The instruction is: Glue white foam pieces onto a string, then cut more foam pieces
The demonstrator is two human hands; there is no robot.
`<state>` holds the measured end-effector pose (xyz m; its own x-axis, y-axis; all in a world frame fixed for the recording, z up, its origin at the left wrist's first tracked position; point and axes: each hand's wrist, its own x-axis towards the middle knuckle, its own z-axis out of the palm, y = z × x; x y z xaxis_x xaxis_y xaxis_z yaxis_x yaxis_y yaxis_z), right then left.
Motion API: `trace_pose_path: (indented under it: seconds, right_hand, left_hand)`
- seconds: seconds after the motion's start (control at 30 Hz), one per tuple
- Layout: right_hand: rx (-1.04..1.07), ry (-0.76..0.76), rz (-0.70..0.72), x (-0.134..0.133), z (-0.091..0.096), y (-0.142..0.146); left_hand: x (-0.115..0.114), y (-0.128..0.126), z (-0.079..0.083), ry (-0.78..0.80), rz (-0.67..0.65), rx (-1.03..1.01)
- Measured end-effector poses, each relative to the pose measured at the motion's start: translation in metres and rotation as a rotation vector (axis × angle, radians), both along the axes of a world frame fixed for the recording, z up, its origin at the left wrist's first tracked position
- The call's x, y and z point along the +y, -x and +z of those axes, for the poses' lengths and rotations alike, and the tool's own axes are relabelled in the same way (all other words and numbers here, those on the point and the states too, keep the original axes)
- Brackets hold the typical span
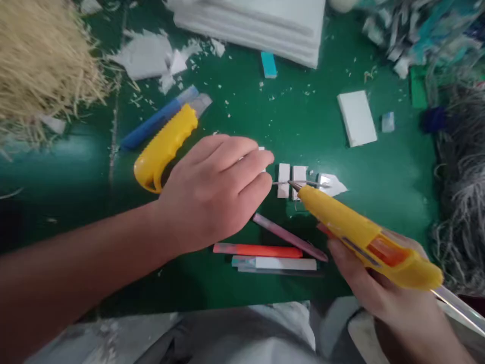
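My right hand (386, 283) is wrapped round a yellow hot glue gun (352, 227) with a clear glue stick (460, 308) in its back end. The nozzle points left, at two small white blocks (283, 189) lying side by side. A thin dark rod (312, 182) runs across them toward a pointed white piece (333, 185) on the right. My left hand (223, 187) is closed, palm down, left of the blocks. The rod's left end meets its fingertips. A bit of white shows behind the fingers; what they grip is mostly hidden.
Behind my left hand lie a yellow-handled cutter (166, 146) and a blue one (159, 119). Several markers (265, 250) lie near the front edge. White foam sheets (250, 28), a white rectangle (356, 119), straw (45, 65) and grey yarn (466, 202) surround the green tabletop (235, 101).
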<state>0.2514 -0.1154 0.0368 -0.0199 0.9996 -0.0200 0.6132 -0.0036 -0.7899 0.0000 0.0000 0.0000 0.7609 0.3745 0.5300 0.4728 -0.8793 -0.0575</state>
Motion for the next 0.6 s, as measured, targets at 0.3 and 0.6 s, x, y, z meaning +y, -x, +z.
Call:
trace_pose_path:
  seconds: [0.3, 0.6]
  right_hand:
    - [-0.048, -0.014, 0.012, 0.0023, 0.0010, -0.0017]
    - [-0.073, 0.002, 0.036, 0.0026, 0.0018, -0.0035]
  left_hand:
    - [0.0030, -0.0058, -0.0019, 0.033, 0.002, 0.007]
    - [0.0025, -0.0067, -0.0012, 0.028, 0.002, 0.019]
